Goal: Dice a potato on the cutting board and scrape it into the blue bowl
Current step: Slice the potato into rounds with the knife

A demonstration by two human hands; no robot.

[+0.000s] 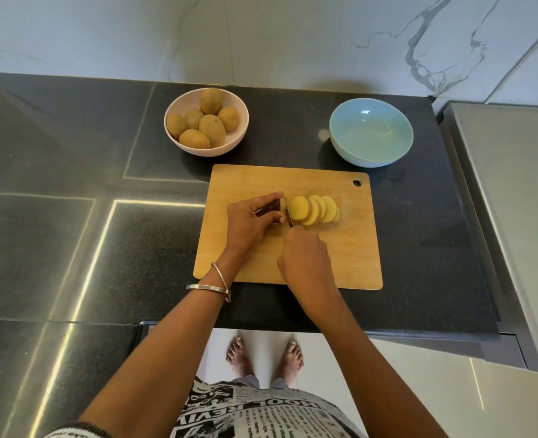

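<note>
My left hand [251, 221] curled over the last unsliced end of the potato [283, 205] to steady it on the cutting board [350, 248], while my right hand [304, 252] gripped the knife [289, 219] beside fanned slices [316, 208], the blue bowl [371, 135] waiting empty beyond.

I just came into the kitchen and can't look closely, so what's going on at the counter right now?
A person is slicing a potato on the light wooden cutting board. The left hand holds the uncut end of the potato, while the right hand works a knife down through it. Several round yellow potato slices lie fanned out beside the blade. The pale blue bowl is empty, and a pinkish bowl holds six whole potatoes.
</note>
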